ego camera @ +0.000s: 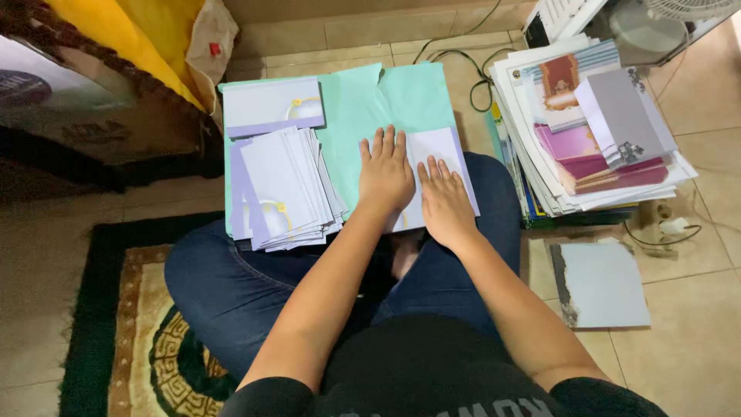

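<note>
At the far left a patterned rug (pixel 116 324) runs out of view at the bottom edge, and a yellow cloth (pixel 131 31) above it is cut off at the top. The person sits cross-legged on the tiled floor (pixel 695 340) with a mint-green sheet (pixel 363 108) spread over the knees. On its left side lies a fanned pile of pale lilac cards (pixel 282 189), one more card (pixel 272 104) lying flat above them; the small yellow marks on them are too fine to read. The left hand (pixel 385 174) lies flat, fingers together, pressing on a white card (pixel 440 150). Just beside it the right hand (pixel 444 202) presses flat on the same card, hiding its lower half. Both hands are spread, gripping nothing. To the right stands a stack of mixed papers (pixel 587 131), its lower layers hidden. Nearer, a grey sheet (pixel 602 286) lies on the floor.
</note>
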